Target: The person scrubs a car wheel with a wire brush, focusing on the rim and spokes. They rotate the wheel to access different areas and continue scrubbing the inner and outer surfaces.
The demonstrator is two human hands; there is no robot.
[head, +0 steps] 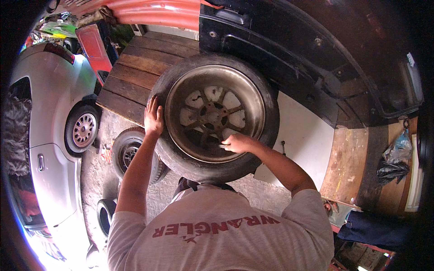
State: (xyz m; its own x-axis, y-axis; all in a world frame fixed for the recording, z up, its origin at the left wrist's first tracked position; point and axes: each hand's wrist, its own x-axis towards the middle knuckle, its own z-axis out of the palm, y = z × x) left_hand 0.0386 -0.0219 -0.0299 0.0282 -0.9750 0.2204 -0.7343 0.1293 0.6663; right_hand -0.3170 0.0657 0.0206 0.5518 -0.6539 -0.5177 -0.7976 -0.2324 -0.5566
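Note:
A tyre (268,115) mounted on a spoked metal wheel rim (251,88) lies in front of me, its inner side facing up, partly over a wooden plank bench. My left hand (154,116) rests with its fingers apart against the tyre's left sidewall. My right hand (236,143) is closed on a small tool (222,146) inside the lower part of the rim; only a short piece of the tool shows, so its kind cannot be told. Dust and stains cover the rim's barrel and spokes.
The plank bench (135,74) extends to the upper left. A black vehicle panel (288,44) stands behind and to the right, near a white board (301,128). On the left are a silver car (51,118) and another wheel (127,150) on the floor. Plastic bags (396,155) hang at the right.

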